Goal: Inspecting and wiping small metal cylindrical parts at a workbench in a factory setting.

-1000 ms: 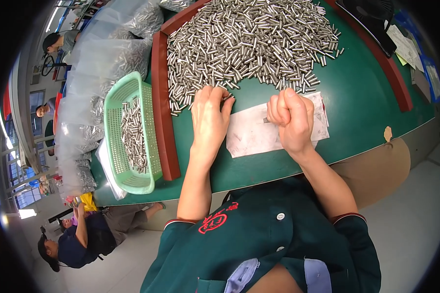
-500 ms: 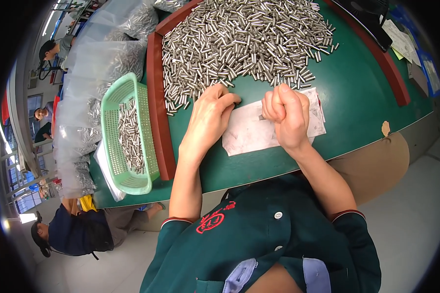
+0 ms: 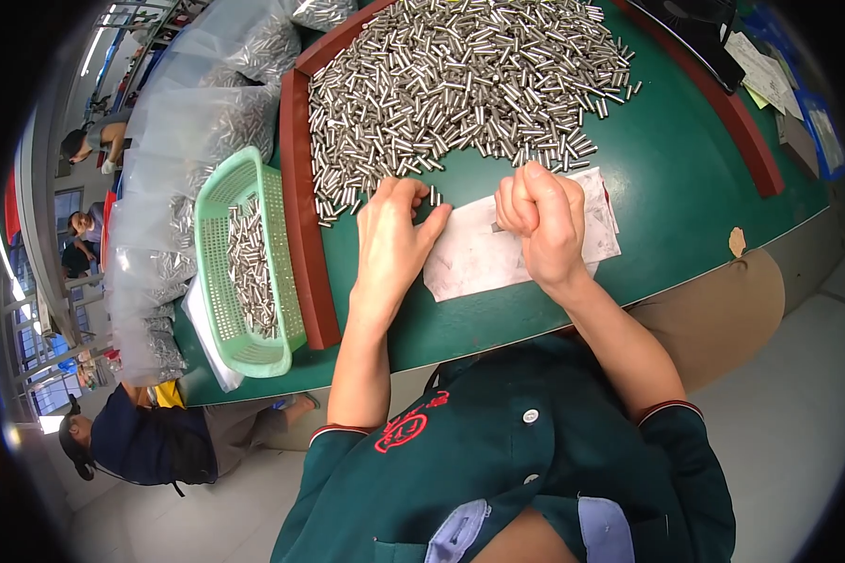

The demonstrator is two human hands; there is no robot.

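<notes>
Below left hand (image 3: pixel 391 235), red chest lettering (image 3: pixel 404 431)

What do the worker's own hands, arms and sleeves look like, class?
The left hand and right hand are ungloved. The forearms are bare, with no watch visible. The short sleeves are dark green, their hems edged with red and white trim.

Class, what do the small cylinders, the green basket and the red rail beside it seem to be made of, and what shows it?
Cylinders: metal, probably steel; smooth and shiny, with bright highlights.
Basket: probably moulded plastic, semi-matt; even pale green, with regular perforations.
Rail: perhaps painted wood, or plastic; the even reddish-brown surface leaves it open.
</notes>
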